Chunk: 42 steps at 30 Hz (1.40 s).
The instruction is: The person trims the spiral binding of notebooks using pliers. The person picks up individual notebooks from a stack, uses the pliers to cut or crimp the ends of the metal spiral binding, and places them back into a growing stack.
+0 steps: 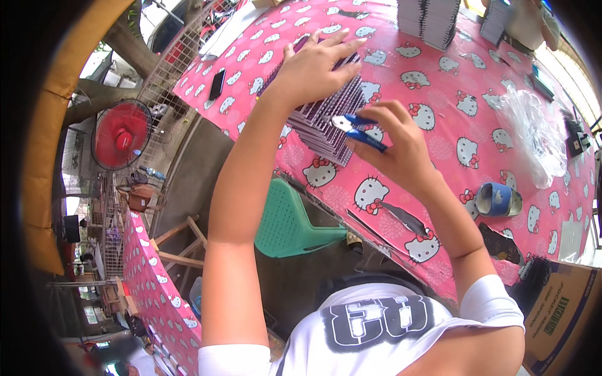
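Observation:
A stack of spiral-bound notebooks [321,128] with dark covers rests near the table's edge, its wire bindings facing me. My left hand [318,70] lies across the top of the stack with its fingers spread. In my right hand [400,141] is a pair of small blue-handled pliers [369,139]. Their pale head points left, close against the bound edges at the stack's right side. Whether the jaws touch a wire is too small to tell.
The table has a pink cartoon-print cover [451,125]. More notebook stacks [427,24] stand at the far side, near another person's arm [532,26]. A clear plastic bag [536,138], a phone [217,84], a green chair [285,219] and a cardboard box [564,313] surround the work.

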Tool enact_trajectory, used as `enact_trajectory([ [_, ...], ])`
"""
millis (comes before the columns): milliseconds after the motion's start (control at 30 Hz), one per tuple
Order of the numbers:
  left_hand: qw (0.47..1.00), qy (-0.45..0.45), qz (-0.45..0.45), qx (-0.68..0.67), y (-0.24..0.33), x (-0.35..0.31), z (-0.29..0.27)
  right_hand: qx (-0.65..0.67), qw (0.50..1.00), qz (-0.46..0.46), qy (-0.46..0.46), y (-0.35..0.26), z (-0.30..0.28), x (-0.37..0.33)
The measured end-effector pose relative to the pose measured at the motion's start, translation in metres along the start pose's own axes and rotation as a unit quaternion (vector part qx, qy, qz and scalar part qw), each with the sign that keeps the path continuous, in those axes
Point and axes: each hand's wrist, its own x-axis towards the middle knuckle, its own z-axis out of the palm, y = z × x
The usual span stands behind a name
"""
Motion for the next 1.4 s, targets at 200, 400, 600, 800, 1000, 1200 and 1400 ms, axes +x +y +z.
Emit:
enact_trajectory([
  [200,1.0,-0.007,-0.021,-0.003,0.007,-0.003,-0.003,-0.059,0.995,-0.073,0.012,0.006,0.013,0.016],
  [400,0.999,0.03,0.003,0.035,-0.005,-0.001,0.014,0.051,0.996,0.026,-0.067,0.006,0.0,0.014],
  [600,0.999,-0.041,-0.018,0.0,0.01,-0.005,-0.013,-0.079,0.994,-0.076,-0.015,0.004,0.003,0.022],
  [800,0.999,0.024,0.007,0.036,0.01,-0.006,0.002,0.4,0.782,0.382,-0.288,0.024,-0.009,0.044],
  [1000,1.0,0.017,0.005,-0.025,-0.003,-0.006,0.003,0.138,0.983,0.051,-0.113,0.015,-0.002,0.021],
  [1200,0.995,0.014,0.037,-0.092,-0.001,-0.002,-0.009,-0.03,0.998,-0.056,-0.025,0.016,0.009,0.014],
  [1400,0.996,0.019,0.039,-0.083,0.0,-0.003,-0.007,0.024,0.997,-0.032,-0.059,0.017,0.004,0.02],
])
